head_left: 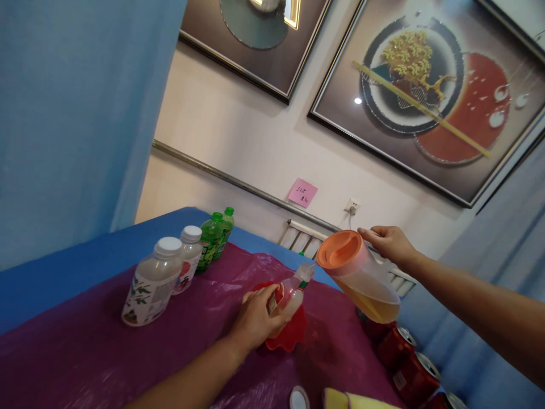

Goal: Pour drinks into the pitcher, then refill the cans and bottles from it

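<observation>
My left hand (254, 319) is wrapped round a small clear bottle (290, 291) with a red label and a green band at its neck. The bottle leans to the right over a red wavy-edged dish (286, 339). My right hand (389, 245) grips the handle of a clear plastic pitcher (361, 278) with an orange lid (340, 250). Tilted towards the bottle, the pitcher has yellowish liquid lying along its lower side. Its lid edge is close to the bottle's clear top; whether liquid flows between them I cannot tell.
White-capped bottles (152, 284) and green bottles (210, 241) stand on the purple plastic sheet (187, 358) at left. Several red cans (415, 378) line the right edge. A white cap (299, 399) and a folded yellow cloth (357, 400) lie at the near edge.
</observation>
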Demonstrator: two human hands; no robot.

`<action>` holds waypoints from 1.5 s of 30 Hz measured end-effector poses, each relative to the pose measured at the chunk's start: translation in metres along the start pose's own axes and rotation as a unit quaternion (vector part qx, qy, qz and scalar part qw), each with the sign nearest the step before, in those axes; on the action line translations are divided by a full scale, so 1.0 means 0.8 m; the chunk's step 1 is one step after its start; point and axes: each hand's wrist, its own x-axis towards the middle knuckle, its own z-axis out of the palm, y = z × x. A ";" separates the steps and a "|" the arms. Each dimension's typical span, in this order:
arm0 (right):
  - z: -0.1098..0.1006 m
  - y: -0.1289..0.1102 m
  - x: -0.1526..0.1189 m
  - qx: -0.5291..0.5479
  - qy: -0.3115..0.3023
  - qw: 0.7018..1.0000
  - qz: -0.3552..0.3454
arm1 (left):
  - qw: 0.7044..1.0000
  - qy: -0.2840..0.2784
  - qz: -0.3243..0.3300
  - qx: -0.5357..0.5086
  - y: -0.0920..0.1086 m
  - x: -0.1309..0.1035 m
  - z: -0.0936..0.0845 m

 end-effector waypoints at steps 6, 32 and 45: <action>-0.001 0.002 0.000 0.003 -0.006 1.000 0.001 | 1.000 0.003 0.011 0.005 0.000 0.000 0.000; 0.000 -0.004 -0.002 0.008 -0.008 1.000 0.004 | 1.000 0.006 0.004 -0.012 -0.008 0.002 0.006; -0.001 -0.003 -0.002 0.007 -0.010 1.000 0.018 | 0.999 0.005 -0.016 -0.031 -0.012 0.003 0.007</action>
